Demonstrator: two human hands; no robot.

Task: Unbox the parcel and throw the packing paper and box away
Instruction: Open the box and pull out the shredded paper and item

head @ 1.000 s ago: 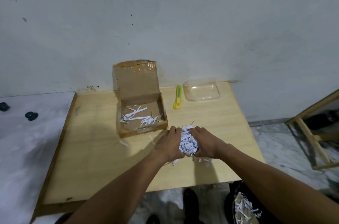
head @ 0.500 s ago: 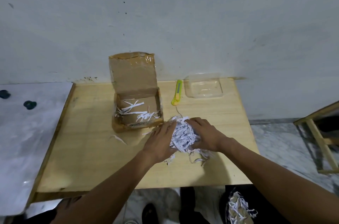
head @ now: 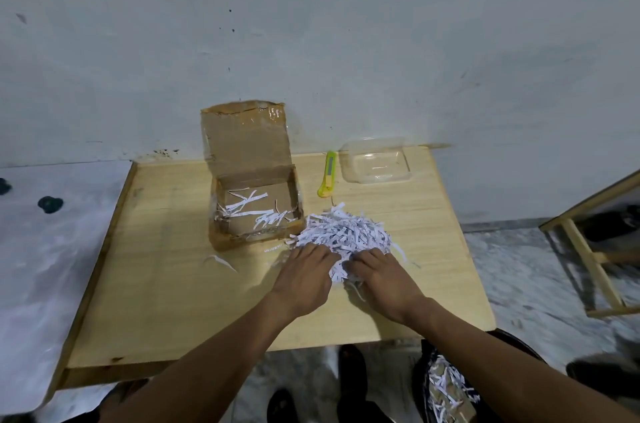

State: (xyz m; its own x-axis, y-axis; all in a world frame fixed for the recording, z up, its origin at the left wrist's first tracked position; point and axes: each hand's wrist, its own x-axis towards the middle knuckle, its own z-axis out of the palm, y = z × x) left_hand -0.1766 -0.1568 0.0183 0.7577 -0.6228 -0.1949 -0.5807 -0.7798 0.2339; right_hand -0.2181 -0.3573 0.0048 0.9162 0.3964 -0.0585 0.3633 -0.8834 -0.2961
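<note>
An open brown cardboard box stands on the wooden table, its lid flap upright against the wall, with a few white paper shreds left inside. To its right lies a spread heap of shredded white packing paper. My left hand and my right hand rest palm down on the heap's near edge, fingers pushed into the strips, which bunch up between them. A few stray strips lie loose on the table left of my hands.
A yellow utility knife and a clear plastic container sit at the back right by the wall. A dark bin holding shreds and cardboard is on the floor under my right forearm. A wooden frame stands at right.
The tight wad of shreds held up between my hands has come down and spread out on the table. My hands have flattened onto its near edge.
</note>
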